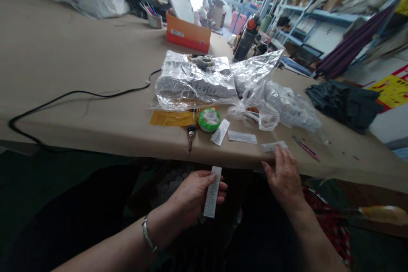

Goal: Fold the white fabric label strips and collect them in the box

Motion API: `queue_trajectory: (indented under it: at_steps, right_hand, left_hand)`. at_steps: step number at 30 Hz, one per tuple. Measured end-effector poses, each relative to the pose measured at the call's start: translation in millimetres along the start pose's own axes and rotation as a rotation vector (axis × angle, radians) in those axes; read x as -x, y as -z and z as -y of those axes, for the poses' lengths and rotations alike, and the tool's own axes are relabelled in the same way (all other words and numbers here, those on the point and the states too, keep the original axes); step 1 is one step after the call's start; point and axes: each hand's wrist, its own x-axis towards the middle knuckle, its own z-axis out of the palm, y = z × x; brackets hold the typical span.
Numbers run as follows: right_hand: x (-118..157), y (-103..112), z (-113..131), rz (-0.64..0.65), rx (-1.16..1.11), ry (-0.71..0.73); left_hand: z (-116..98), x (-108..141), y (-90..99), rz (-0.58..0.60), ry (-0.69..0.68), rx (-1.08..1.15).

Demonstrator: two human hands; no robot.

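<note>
Table: brown-covered.
Left hand: in front of table edge, thumb and fingers pinching printed strip.
Right hand: fingers extended, thumb spread, fingertips on flat strip.
Printed strip: in left hand, slightly tilted.

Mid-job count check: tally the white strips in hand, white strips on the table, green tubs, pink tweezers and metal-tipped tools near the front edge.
White strip in left hand: 1
White strips on table: 3
Green tub: 1
Pink tweezers: 1
Metal-tipped tool: 1
Total: 7
</note>
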Motion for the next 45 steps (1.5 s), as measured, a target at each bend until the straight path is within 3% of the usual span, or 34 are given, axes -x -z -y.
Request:
queue_trajectory:
  at_steps: [2,7,16,20,25,29,36,45]
  right_hand:
    - [5.1,-5.0,-14.9,0.033,0.035,0.033]
    - [13.8,-2.7,-22.3,-0.085,-0.122,0.086]
    - [6.3,7.0,-21.5,-0.188,-0.272,-0.031]
    - [5.6,19.1,8.2,-0.255,-0.400,-0.018]
    - [15.0,24.5,76.0,-0.062,-0.713,0.344]
    - [21.9,20.6,112.8,0.043,-0.711,0.537]
    - [24.2,21.1,121.8,0.086,-0.613,0.554]
    - [23.9,27.5,130.8,0.116,-0.569,0.488]
  left_hand:
    - [2.5,-0.3,0.5,-0.009,0.017,-0.006]
    - [5.6,-0.4,1.3,-0.006,0.029,-0.032]
    - [4.3,3.0,-1.1,0.003,0.038,-0.039]
    - [5.7,3.6,-1.8,0.026,0.032,-0.027]
    - [6.4,4.1,-3.9,0.101,-0.009,0.064]
    - [8.1,2.9,0.4,0.115,-0.100,0.182]
    - [12.1,-0.4,9.0,0.057,-0.149,0.210]
    - [13.9,2.6,9.5,0.105,-0.149,0.247]
